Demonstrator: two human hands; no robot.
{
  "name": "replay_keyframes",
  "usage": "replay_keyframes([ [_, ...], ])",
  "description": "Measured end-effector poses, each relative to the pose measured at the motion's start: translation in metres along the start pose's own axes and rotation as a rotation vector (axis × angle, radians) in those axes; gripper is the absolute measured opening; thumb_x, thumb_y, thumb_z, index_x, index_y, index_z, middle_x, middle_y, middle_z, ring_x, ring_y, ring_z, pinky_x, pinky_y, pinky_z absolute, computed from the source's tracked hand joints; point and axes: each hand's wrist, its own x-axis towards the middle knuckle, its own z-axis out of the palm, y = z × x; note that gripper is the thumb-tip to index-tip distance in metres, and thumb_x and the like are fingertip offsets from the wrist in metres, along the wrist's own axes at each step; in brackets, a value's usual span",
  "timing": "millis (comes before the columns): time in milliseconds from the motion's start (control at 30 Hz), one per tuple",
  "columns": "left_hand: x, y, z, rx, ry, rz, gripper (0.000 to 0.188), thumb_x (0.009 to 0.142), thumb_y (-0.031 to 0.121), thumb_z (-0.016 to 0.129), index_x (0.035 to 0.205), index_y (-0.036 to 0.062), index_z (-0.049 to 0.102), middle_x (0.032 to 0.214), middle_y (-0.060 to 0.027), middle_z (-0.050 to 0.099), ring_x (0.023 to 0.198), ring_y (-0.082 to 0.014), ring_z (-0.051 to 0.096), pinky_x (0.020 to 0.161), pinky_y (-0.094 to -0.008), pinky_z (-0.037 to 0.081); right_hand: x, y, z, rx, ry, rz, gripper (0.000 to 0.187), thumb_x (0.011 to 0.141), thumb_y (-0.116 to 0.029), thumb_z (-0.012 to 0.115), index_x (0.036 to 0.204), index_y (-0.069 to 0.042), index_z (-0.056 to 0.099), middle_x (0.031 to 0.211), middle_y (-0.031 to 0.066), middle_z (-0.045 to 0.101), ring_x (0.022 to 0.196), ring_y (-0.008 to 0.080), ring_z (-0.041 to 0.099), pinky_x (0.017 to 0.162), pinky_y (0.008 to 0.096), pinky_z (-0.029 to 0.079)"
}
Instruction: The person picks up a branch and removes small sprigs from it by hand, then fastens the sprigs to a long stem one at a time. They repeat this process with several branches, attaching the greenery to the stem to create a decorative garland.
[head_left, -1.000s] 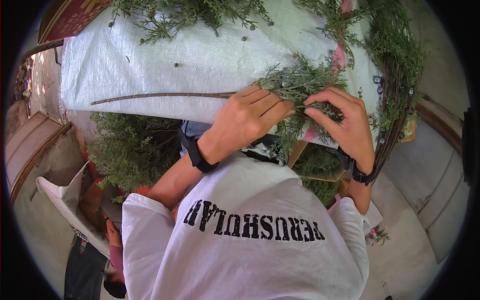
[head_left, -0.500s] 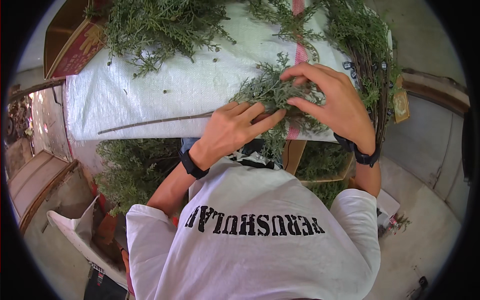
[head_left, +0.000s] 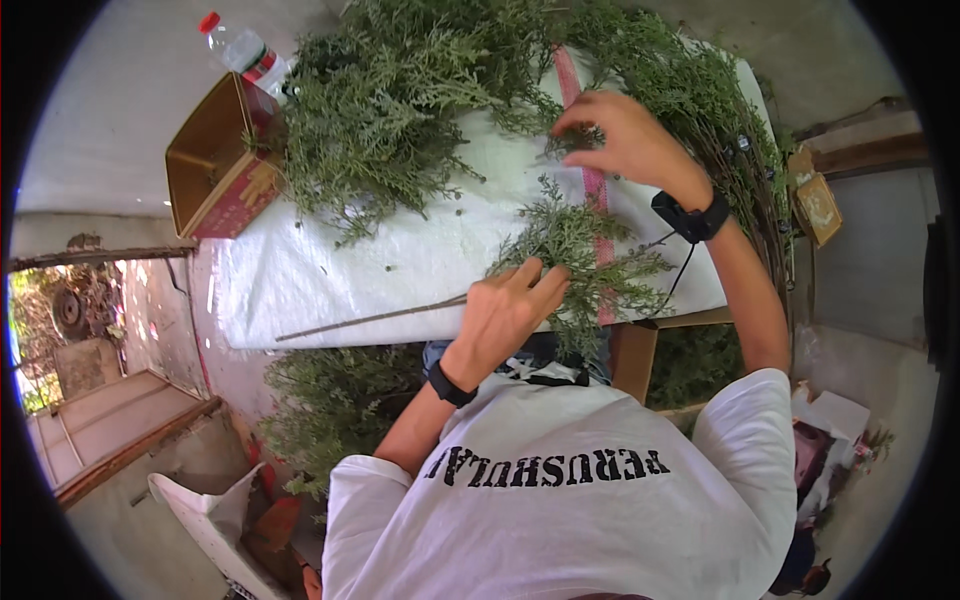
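A green conifer sprig [head_left: 560,235] with a long bare stem [head_left: 375,318] lies along the near edge of a table covered in white woven sheeting [head_left: 330,290]. My left hand [head_left: 508,318] is closed around the sprig where its leaves meet the stem. Farther off, my right hand [head_left: 640,145] hovers with thumb and fingers apart, close to small sprigs [head_left: 530,110] by the red stripe. Nothing shows between its fingers. A black band sits on each wrist.
A large heap of conifer cuttings [head_left: 400,110] covers the far side. Bundled stems [head_left: 745,165] lie along the right edge. A red and brown box [head_left: 225,160] and a red-capped bottle [head_left: 240,50] stand far left. More greenery [head_left: 330,400] sits below the table's near edge.
My right hand has left the sprig and moved away toward the far cuttings. The left hand still grips the sprig. The view has shifted, bringing the bottle and the whole box into sight.
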Motion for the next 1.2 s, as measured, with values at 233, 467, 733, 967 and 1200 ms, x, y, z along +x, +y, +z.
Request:
replay_keyframes([
  [233, 0.002, 0.005, 0.006, 0.043, 0.086, 0.012, 0.013, 0.088, 0.014, 0.074, 0.099, 0.0106, 0.068, 0.080, -0.0039, 0.057, 0.060, -0.0211, 0.061, 0.052, -0.0334, 0.048, -0.001, 0.005, -0.002, -0.053, 0.115, -0.084, 0.024, 0.080, -0.015, 0.077, 0.100, -0.004, 0.068, 0.103, 0.0093, 0.064, 0.107, 0.0310, 0.058, 0.093, 0.0415, 0.048],
  [467, 0.000, 0.002, 0.020, 0.021, 0.156, 0.082, 0.013, 0.086, 0.010, 0.076, 0.096, 0.0091, 0.068, 0.079, -0.0035, 0.059, 0.059, -0.0207, 0.060, 0.052, -0.0329, 0.047, 0.006, 0.010, 0.025, -0.223, 0.356, -0.217, 0.022, 0.083, -0.017, 0.073, 0.099, -0.004, 0.067, 0.100, 0.0109, 0.064, 0.103, 0.0303, 0.060, 0.090, 0.0427, 0.047],
  [733, 0.002, 0.001, 0.020, -0.020, 0.153, 0.050, 0.013, 0.083, 0.009, 0.077, 0.092, 0.0094, 0.068, 0.074, -0.0025, 0.058, 0.054, -0.0197, 0.058, 0.049, -0.0332, 0.046, 0.000, 0.014, -0.025, 0.337, 0.233, 0.001, 0.018, 0.090, -0.011, 0.068, 0.105, -0.003, 0.060, 0.095, 0.0075, 0.065, 0.090, 0.0211, 0.064, 0.081, 0.0332, 0.050],
  [967, 0.007, 0.002, 0.021, -0.063, 0.162, -0.023, 0.011, 0.082, 0.008, 0.077, 0.089, 0.0097, 0.070, 0.071, -0.0019, 0.060, 0.050, -0.0188, 0.058, 0.047, -0.0320, 0.045, -0.055, 0.000, -0.054, 0.863, 0.188, 0.214, 0.008, 0.095, -0.006, 0.060, 0.101, -0.002, 0.057, 0.089, 0.0004, 0.062, 0.079, 0.0067, 0.059, 0.074, 0.0262, 0.048],
  [1200, 0.006, 0.000, 0.022, -0.066, 0.144, -0.045, 0.011, 0.081, 0.008, 0.078, 0.089, 0.0093, 0.071, 0.072, -0.0023, 0.061, 0.051, -0.0182, 0.058, 0.047, -0.0315, 0.044, -0.092, 0.017, -0.060, 0.404, 0.120, 0.457, 0.026, 0.090, -0.008, 0.060, 0.116, -0.006, 0.061, 0.090, 0.0055, 0.066, 0.079, 0.0168, 0.064, 0.075, 0.0320, 0.050],
])
